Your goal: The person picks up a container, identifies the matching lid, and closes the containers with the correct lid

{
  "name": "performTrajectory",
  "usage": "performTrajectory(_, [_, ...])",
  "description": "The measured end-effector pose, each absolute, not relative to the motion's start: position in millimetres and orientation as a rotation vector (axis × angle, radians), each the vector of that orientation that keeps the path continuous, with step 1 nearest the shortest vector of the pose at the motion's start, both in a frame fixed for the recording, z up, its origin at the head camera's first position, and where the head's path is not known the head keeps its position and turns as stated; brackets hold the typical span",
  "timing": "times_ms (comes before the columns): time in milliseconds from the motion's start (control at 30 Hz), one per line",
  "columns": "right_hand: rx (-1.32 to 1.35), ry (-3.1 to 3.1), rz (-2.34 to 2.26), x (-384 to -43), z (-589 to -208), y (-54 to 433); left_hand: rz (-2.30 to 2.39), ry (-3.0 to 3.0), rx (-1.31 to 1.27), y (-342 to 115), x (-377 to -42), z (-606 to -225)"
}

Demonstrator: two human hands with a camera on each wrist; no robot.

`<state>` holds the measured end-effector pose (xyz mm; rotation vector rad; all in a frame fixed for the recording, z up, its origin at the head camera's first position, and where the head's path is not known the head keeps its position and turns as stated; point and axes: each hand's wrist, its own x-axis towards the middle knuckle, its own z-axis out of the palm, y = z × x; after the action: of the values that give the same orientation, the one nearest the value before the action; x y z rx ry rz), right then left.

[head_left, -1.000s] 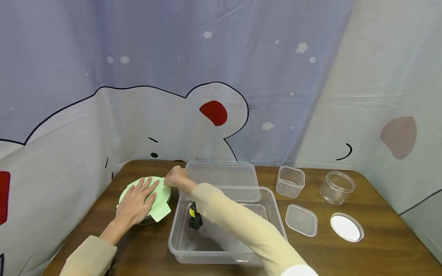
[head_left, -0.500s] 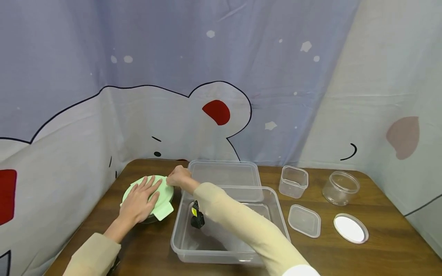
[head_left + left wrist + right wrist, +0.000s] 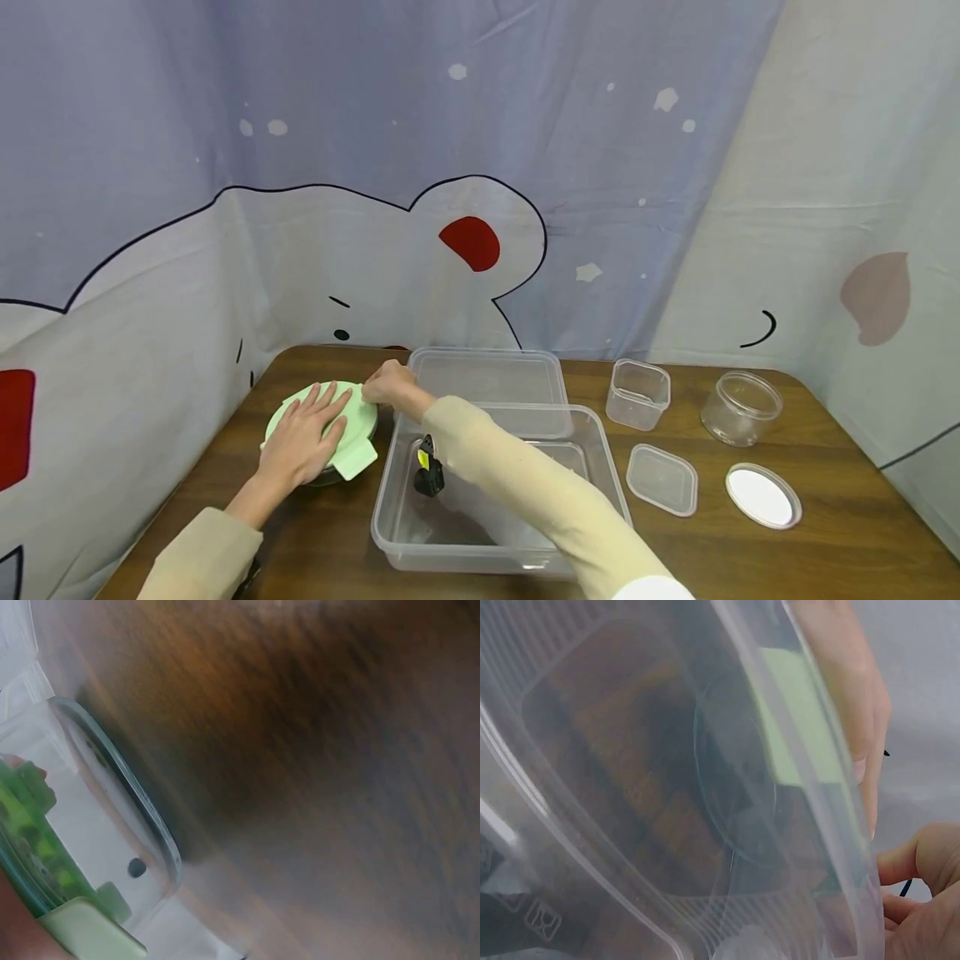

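A light green lid with side flaps covers a round clear glass container at the table's left. My left hand rests on the lid with its fingers spread. At the lid's far right edge, my right hand pinches the rim or a flap with curled fingers; the exact contact is hidden. In the right wrist view, the thumb and fingers of my right hand meet near the lid's edge, and one green flap shows through clear plastic. The left wrist view shows the container's glass wall and a flap hanging outward.
A large clear plastic bin stands under my right forearm, its rectangular lid behind it. To the right are a square tub, a round jar, a square lid and a white round lid. A curtain hangs behind.
The whole head view has shifted slightly, so things sit a little further right. Both hands keep their places on the green lid.
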<state>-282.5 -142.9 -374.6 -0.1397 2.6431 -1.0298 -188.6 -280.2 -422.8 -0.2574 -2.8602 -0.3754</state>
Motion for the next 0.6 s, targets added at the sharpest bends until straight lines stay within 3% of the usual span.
performTrajectory(600, [-0.354,2.748,-0.951,-279.2,-371.9,-135.1,-0.392,-2.884,-0.233,-280.5,-192.0,-425.6])
